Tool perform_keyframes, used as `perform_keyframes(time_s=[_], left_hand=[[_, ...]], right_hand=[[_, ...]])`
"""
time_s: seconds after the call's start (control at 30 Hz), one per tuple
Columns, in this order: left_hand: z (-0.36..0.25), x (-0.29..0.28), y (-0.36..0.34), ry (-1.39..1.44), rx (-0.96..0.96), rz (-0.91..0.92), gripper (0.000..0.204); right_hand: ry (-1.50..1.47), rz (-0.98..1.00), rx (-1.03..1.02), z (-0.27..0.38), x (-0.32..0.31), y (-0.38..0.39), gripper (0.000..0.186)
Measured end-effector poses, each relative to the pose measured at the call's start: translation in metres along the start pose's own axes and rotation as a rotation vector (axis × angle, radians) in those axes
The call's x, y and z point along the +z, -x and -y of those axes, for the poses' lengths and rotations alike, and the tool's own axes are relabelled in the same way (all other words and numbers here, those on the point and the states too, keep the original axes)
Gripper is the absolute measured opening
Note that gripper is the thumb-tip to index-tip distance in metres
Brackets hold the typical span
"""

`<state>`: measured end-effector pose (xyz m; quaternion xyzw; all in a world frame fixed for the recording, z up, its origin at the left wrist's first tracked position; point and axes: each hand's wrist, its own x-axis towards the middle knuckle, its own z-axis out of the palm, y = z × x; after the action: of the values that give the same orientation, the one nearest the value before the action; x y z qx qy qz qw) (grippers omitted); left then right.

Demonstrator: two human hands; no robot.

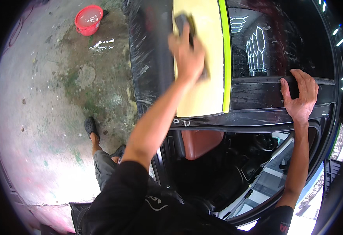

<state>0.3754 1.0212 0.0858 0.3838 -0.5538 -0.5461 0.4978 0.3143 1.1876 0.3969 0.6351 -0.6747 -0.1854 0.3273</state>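
My left hand (pixel 189 58) is closed on a long dark sanding block (pixel 182 21), blurred by motion. The block lies along a pale yellow panel (pixel 208 96) on the car roof, and its far end sticks out beyond my fingers. Part of it is hidden under the hand. Off to the right, my right hand (pixel 302 92) rests on the dark edge of the roof, its fingers spread and holding nothing.
Bright yellow-green tape (pixel 226 58) borders the yellow panel. Beyond it is a glossy black roof section (pixel 265 43) reflecting lights. Below, an opening shows a brown seat (pixel 202 143) and a steering wheel (pixel 265 141). A red bucket (pixel 88 29) of cloudy liquid stands on the stained floor.
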Motion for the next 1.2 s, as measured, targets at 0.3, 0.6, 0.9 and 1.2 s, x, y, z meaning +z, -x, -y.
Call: perform_keyframes(time_s=[0.3,0.6,0.9,1.2], left_hand=[[0.0,-0.043,0.095,-0.079,0.005,0.129,0.058],[0.007,0.019,-0.114,0.012,0.033,0.062,0.065],[0.013,-0.051,0.097,0.017,0.074,0.238,0.065],[0.037,0.008,-0.101,-0.018,0.118,0.177,0.068]], right_hand=[[0.015,0.032,0.015,-0.003,-0.003,0.003,0.037],[-0.031,0.006,-0.011,0.002,0.001,-0.007,0.038],[0.029,0.062,-0.004,-0.002,-0.005,0.001,0.039],[-0.003,0.053,-0.018,0.002,0.0,-0.003,0.039]])
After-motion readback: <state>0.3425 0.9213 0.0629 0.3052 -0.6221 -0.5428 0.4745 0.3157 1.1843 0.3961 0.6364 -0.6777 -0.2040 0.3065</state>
